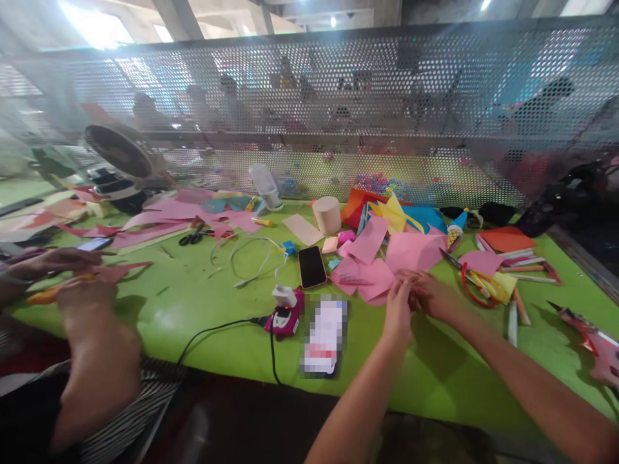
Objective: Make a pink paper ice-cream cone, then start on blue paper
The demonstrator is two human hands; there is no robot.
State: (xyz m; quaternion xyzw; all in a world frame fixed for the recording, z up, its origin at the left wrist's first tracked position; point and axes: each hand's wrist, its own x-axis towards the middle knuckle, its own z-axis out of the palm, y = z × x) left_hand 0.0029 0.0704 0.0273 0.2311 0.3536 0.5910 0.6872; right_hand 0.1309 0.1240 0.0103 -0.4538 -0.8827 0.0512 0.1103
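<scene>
My left hand (399,308) and my right hand (429,294) meet over the green table (203,309), fingers pinched together around something small that I cannot make out. They sit at the near edge of a pile of pink paper sheets (372,270). A black phone (312,266) lies to the left of the pile.
A co-worker's hands (72,283) work at the left with pink paper. Black scissors (192,236), a white cable (251,258), a pink power strip (286,312), a paper roll (327,214), coloured paper (391,216), red scissors (478,287) and pencils (520,267) are scattered about. A perforated screen (338,109) stands behind.
</scene>
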